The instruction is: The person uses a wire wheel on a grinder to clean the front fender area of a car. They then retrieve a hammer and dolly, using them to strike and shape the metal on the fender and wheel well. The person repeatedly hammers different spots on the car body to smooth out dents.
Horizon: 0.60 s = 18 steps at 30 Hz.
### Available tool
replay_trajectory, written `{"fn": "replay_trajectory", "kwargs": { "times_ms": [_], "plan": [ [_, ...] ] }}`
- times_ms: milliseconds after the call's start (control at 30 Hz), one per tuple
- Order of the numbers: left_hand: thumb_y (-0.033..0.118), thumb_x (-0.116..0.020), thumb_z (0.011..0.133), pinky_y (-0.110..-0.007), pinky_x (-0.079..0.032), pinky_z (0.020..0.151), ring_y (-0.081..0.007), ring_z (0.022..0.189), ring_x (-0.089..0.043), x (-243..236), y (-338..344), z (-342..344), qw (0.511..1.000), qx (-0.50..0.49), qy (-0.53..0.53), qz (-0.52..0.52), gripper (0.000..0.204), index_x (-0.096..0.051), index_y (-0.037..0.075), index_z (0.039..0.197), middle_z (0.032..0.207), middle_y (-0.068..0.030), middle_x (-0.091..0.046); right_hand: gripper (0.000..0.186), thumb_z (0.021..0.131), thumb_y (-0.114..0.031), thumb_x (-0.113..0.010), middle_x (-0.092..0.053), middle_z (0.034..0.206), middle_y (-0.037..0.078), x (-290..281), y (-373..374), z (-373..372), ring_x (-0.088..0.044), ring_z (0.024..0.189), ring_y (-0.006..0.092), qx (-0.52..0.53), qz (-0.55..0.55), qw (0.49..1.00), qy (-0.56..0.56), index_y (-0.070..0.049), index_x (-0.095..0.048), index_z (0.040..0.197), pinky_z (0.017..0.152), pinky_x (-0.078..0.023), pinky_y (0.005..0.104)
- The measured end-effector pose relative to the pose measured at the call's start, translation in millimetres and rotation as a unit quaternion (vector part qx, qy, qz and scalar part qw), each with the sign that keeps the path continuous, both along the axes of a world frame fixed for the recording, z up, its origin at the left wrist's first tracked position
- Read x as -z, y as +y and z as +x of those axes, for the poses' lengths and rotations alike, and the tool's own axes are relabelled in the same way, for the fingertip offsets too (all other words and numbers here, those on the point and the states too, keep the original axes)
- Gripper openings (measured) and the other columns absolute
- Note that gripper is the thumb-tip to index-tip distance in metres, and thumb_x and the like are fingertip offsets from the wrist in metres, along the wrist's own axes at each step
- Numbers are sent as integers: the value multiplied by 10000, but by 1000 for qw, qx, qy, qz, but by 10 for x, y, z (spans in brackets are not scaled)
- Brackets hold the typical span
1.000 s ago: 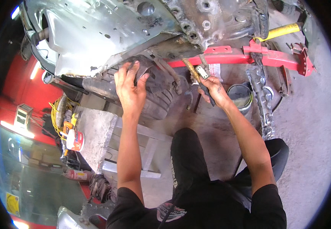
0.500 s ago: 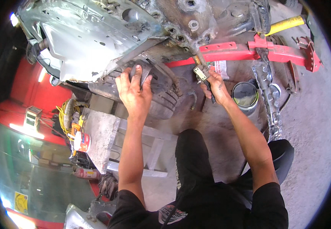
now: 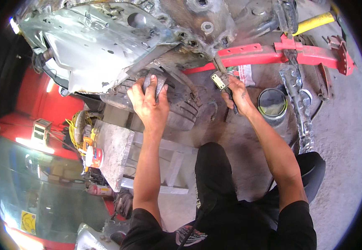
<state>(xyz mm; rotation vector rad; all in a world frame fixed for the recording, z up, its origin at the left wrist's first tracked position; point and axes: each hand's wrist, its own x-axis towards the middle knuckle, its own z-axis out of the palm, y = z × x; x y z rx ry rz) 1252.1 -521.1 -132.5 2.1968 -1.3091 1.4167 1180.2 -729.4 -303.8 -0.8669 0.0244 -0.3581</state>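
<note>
I see my left hand [image 3: 149,104] closed round a dark metal piece [image 3: 159,80] just below the edge of a silver car body panel [image 3: 93,54]. My right hand [image 3: 237,93] grips a tool [image 3: 219,81] with a dark handle and a pale, holed plate, and a short worn rod [image 3: 219,66] rises from it toward the underside of the rusty, welded body section [image 3: 208,37]. Whether the rod's tip touches the metal I cannot tell. A dark, ribbed underbody piece [image 3: 181,118] lies behind my left hand.
A red steel beam [image 3: 320,60] with a yellow cylinder [image 3: 314,23] crosses behind. A bucket [image 3: 272,114], a cut metal strip [image 3: 304,125] and a bag [image 3: 246,79] are at right. A low bench [image 3: 114,146] with tub and cables, and glass [image 3: 51,200] are at left.
The whole view has shifted slightly right. My right hand has tilted the tool more upright, its rod now nearer the body section; my left hand stays on the dark piece.
</note>
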Motion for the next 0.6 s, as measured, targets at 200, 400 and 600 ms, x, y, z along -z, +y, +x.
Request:
{"fn": "replay_trajectory", "kwargs": {
  "times_ms": [200, 400, 600],
  "plan": [
    [100, -855, 728, -466, -485, 863, -371, 1012, -539, -14, -27, -6, 1000, -10, -12, 16, 447, -729, 42, 1153, 1182, -193, -603, 255, 1074, -306, -466, -500, 627, 19, -130, 11, 40, -386, 409, 94, -55, -141, 986, -64, -73, -555, 1125, 403, -285, 258],
    [128, -851, 767, -456, -456, 901, -358, 1046, -544, -32, -24, -11, 1000, -13, 7, 17, 430, -724, 57, 1172, 1152, -171, -594, 262, 1067, -295, -432, -489, 629, 24, -135, -28, 73, -405, 418, 110, -16, 0, 1000, -22, -82, -570, 1130, 394, -322, 278],
    [136, -855, 758, -459, -454, 904, -362, 1053, -550, -9, -28, -1, 1000, -23, -2, 21, 440, -719, 56, 1169, 1148, -168, -594, 272, 994, -261, -456, -544, 633, 34, -183, 129, 115, -452, 419, 120, -47, -131, 990, -36, -40, -614, 984, 426, -346, 294]
  ]
}}
